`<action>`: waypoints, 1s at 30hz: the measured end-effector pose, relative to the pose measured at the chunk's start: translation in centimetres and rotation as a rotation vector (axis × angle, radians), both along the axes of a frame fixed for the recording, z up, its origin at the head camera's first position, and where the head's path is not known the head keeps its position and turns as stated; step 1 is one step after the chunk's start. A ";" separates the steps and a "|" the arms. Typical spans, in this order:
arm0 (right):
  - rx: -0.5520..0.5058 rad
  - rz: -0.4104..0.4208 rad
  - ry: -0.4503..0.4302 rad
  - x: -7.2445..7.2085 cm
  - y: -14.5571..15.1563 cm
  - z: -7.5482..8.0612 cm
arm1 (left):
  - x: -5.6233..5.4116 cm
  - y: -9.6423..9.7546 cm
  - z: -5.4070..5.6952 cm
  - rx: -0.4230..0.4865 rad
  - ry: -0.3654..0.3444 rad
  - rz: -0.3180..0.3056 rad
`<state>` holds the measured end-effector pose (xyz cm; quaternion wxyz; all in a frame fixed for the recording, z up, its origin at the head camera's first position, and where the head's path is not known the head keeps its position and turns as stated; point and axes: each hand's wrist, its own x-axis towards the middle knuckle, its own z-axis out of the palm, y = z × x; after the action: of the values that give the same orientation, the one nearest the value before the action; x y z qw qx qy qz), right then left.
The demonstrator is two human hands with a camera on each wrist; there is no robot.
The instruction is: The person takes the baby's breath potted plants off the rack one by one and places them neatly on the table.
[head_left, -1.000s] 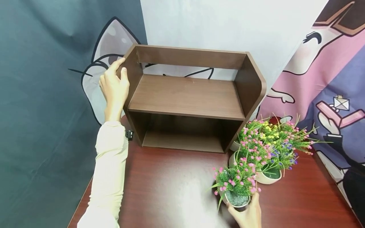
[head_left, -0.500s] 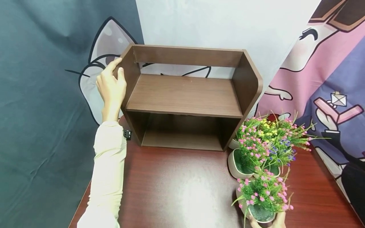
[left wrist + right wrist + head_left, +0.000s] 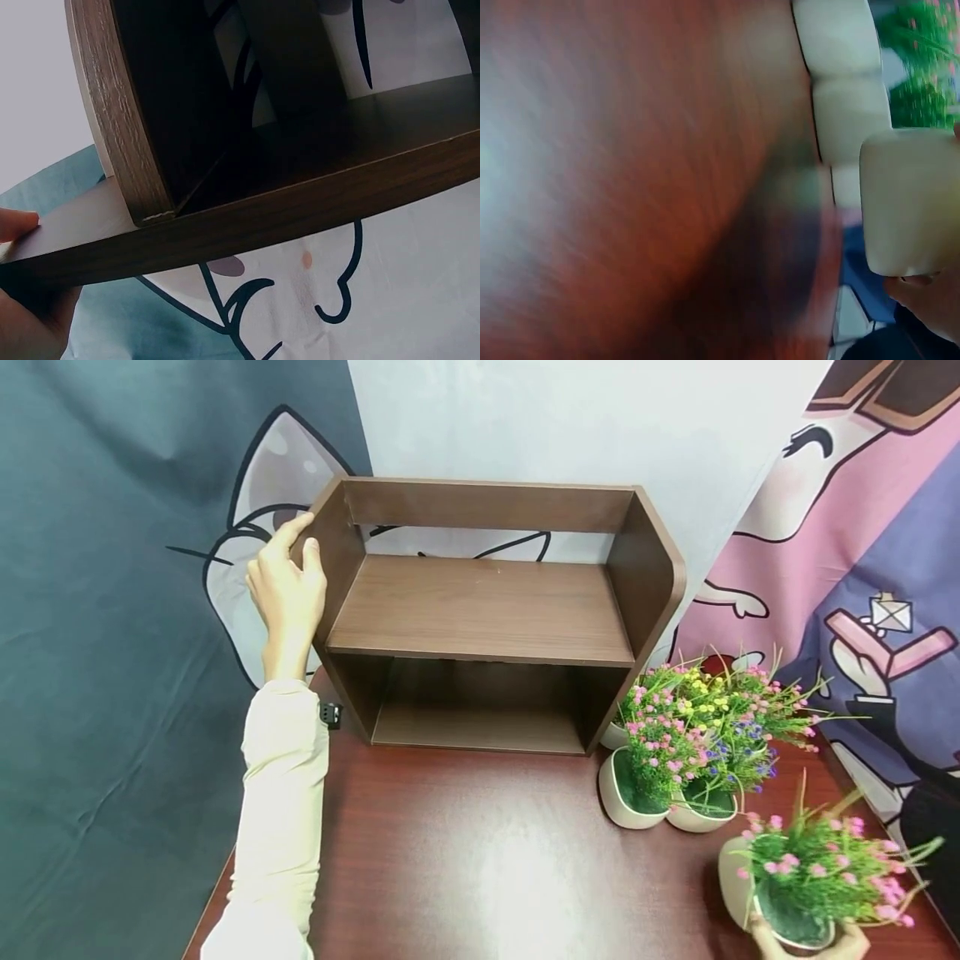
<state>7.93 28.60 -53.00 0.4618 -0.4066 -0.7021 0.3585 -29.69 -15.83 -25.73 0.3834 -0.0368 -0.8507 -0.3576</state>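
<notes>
A dark brown two-tier wooden shelf (image 3: 480, 610) stands on the table. My left hand (image 3: 288, 589) grips the upper edge of its left side panel (image 3: 247, 232); in the left wrist view, part of the hand shows on either side of the board. At the lower right of the head view, my right hand (image 3: 849, 942) holds a potted artificial plant (image 3: 813, 872) with pink flowers and green leaves. Its rounded cream pot (image 3: 911, 202) fills the right side of the right wrist view, fingers at its base. The frame's bottom edge cuts off part of the right hand.
Several other potted flowers in pink, yellow and blue are grouped right of the shelf, among them two front cream pots (image 3: 626, 797). Both shelf tiers hold nothing. The reddish-brown table (image 3: 450, 843) extends in front. Printed cloth curtains (image 3: 112, 610) hang around the sides and back.
My right hand has carried the pink-flowered plant rightward, from in front of the other pots to the table's right side. My left hand stays on the shelf panel; the view has shifted slightly.
</notes>
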 end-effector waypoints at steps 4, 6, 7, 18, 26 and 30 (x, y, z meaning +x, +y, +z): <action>-0.043 -0.057 -0.070 -0.7 2.9 0.6 | 0.0 0.2 0.1 0.005 0.000 -0.008; -0.105 -0.058 -0.193 -1.1 4.3 0.9 | 0.0 0.2 0.0 0.007 -0.002 -0.010; -0.146 -0.048 -0.271 -1.3 5.0 1.0 | 0.1 0.2 0.0 0.009 -0.004 -0.010; -0.213 0.220 -0.384 -6.1 9.1 0.7 | 0.3 0.1 0.0 -0.001 0.004 -0.006; -0.168 0.304 -0.397 -8.4 9.6 0.0 | 0.4 0.1 -0.2 -0.006 0.015 -0.005; -0.134 0.349 -0.379 -9.1 9.9 -0.5 | 0.3 0.1 -0.1 -0.003 0.027 -0.005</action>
<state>-1.19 38.49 -53.53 0.2252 -0.3689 -0.8103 0.3957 -29.34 -15.76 -25.79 0.3940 -0.0445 -0.8458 -0.3569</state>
